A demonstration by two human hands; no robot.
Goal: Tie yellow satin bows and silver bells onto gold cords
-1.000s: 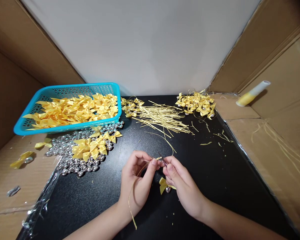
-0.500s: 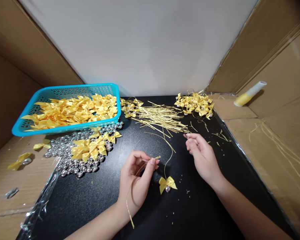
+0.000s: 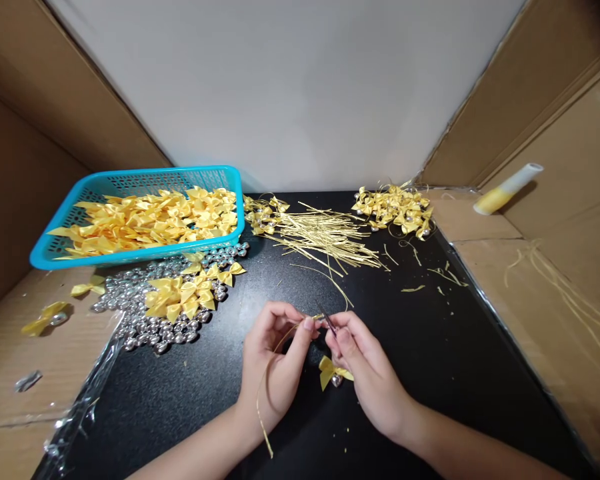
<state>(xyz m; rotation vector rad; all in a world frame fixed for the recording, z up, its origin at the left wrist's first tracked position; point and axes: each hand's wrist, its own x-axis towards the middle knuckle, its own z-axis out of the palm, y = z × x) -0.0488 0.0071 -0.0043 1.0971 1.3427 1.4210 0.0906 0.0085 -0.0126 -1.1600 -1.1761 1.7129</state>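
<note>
My left hand (image 3: pixel 275 363) is closed in a pinch on a thin gold cord (image 3: pixel 261 420), whose tail hangs down over the wrist. Close beside it, my right hand (image 3: pixel 373 373) grips a thin, dark, pointed metal tool (image 3: pixel 326 316); its exact kind is hard to make out. The tool's tip is by the cord end at the left fingertips. Below the hands, a yellow ribbon bow (image 3: pixel 327 373) with a silver bead (image 3: pixel 337 381) rests on the black table, partly covered by my right hand.
A turquoise basket (image 3: pixel 37 257) of yellow bows stands at the left. In front lie silver beads (image 3: pixel 145 337) with several bows. Gold cord strips (image 3: pixel 325 233) are heaped at the back centre, beaded bows (image 3: pixel 395 210) at back right. A pale tube (image 3: pixel 510 189) leans over the cardboard.
My right hand has moved left and toward me from near the gold strips, bringing the dark tool to the left fingertips. My left hand keeps its pinch on the cord.
</note>
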